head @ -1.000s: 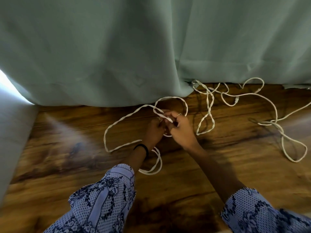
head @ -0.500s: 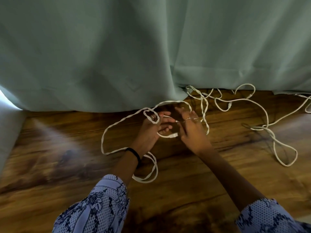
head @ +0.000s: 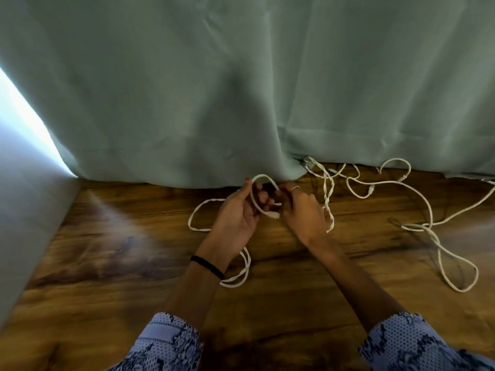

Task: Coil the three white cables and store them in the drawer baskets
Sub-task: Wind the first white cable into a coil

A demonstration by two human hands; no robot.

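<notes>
A white cable (head: 197, 211) lies in loose loops on the wooden floor under my arms. My left hand (head: 238, 212) grips a small loop of it, which arches up between both hands. My right hand (head: 302, 210) pinches the same loop near its plug end. Further white cables (head: 417, 226) lie tangled and spread out to the right, with one twisted stretch just behind my right hand. Where one cable ends and another starts is unclear. No drawer or basket is in view.
A pale green curtain (head: 241, 89) hangs to the floor right behind my hands and covers part of the tangle. A grey upholstered edge (head: 24, 210) stands at the left. Brown wooden floor (head: 120, 250) spreads in front.
Both hands have lifted towards the curtain. The cable between them has been drawn into a tighter small loop, and the loose loop on the left has shrunk.
</notes>
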